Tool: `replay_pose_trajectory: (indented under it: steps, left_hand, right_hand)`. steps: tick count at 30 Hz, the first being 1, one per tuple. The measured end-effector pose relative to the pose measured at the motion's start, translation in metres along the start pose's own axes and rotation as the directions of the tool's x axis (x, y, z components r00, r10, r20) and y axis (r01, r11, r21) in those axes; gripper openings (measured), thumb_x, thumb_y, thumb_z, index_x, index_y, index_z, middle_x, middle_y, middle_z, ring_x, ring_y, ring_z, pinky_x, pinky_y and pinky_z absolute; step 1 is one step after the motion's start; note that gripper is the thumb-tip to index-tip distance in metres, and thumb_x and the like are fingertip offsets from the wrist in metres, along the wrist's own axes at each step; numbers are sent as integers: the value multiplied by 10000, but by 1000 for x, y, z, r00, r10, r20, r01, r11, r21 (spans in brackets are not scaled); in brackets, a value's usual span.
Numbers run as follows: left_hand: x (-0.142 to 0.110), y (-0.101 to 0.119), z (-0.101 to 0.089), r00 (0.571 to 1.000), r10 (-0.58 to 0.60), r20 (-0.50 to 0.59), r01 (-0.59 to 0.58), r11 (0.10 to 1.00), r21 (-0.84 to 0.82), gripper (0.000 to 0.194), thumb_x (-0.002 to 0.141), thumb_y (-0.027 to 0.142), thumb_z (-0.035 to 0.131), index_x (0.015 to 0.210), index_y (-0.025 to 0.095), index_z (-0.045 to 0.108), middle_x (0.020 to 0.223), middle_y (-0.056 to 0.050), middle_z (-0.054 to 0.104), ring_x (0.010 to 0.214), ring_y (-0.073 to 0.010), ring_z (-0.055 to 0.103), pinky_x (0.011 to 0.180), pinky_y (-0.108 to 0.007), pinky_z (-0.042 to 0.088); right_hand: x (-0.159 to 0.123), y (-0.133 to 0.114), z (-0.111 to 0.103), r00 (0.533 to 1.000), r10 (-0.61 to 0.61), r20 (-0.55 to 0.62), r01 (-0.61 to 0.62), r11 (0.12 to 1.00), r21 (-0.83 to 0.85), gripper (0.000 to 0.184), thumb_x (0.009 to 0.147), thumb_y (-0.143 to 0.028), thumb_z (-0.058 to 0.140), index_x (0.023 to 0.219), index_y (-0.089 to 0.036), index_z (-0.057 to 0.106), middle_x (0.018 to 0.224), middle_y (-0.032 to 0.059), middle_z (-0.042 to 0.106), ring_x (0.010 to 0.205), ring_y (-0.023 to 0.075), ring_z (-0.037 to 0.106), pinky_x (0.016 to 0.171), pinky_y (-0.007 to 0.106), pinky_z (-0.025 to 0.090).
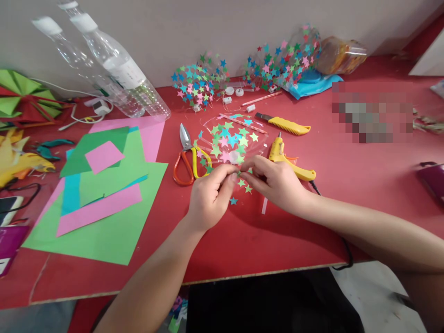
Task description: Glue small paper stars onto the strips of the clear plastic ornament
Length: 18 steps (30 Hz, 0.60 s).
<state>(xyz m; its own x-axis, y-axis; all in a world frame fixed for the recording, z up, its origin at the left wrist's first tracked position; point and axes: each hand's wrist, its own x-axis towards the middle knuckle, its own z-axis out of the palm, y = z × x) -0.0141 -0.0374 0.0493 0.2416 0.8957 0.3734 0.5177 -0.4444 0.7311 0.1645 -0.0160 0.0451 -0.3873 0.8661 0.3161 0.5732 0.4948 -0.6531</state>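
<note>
My left hand (211, 196) and my right hand (274, 180) meet near the middle of the red table, fingertips pinched close together. A bit of green shows between the tips, too small to make out. Just beyond them, paper stars (231, 141) in green, blue and pink lie over a clear plastic piece. A few loose stars (241, 183) rest below the fingers. Scissors (185, 137) with red and yellow handles lie left of the stars. To the right sit a yellow glue gun (277, 150) and a yellow utility knife (289, 126).
Coloured paper sheets (145, 217) are stacked at left, with clear plastic bottles (120, 69) behind. Star-covered clear shapes (199, 83) stand along the wall beside a blue packet (312, 85). A striped paper straw (262, 98) lies in front. The table's front edge (249, 276) runs below my forearms.
</note>
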Motion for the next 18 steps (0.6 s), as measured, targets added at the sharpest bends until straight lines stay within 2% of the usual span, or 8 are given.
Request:
replay_pose_trajectory:
  steps: [4, 9, 13, 18]
  left_hand:
    - [-1, 2, 3, 1000, -10, -17, 10, 1000, 16, 86, 925, 193, 528, 940, 179, 611, 510, 83, 483, 427, -60, 426, 457, -188, 353]
    - [-2, 4, 5, 997, -16, -75, 24, 994, 106, 113, 924, 192, 538, 963, 176, 643, 637, 34, 651, 508, -76, 555, 516, -194, 418]
    - [-2, 5, 4, 995, 24, -95, -9, 987, 160, 125, 922, 182, 549, 962, 182, 667, 725, 9, 718, 605, -99, 646, 563, -194, 463]
    - [-2, 6, 3, 987, 49, -153, -21, 983, 180, 140, 921, 201, 566, 988, 176, 685, 666, 22, 698, 518, -77, 584, 554, -197, 459]
  right_hand:
    - [0, 0, -1, 999, -21, -33, 21, 1000, 7, 132, 918, -280, 547, 968, -175, 611, 537, -89, 442, 447, 50, 345, 502, 174, 277]
    - [-1, 1, 1, 995, -62, -72, 64, 998, 29, 96, 897, -224, 526, 951, -186, 596, 528, -100, 419, 455, 45, 377, 506, 155, 301]
    - [-2, 1, 2, 994, -79, -76, 84, 994, 72, 78, 884, -213, 521, 920, -182, 582, 531, -98, 439, 457, 46, 399, 501, 158, 315]
    - [-1, 0, 1, 998, -33, -51, 40, 989, 139, 56, 875, -211, 529, 903, -185, 570, 509, -116, 414, 425, 34, 382, 486, 152, 302]
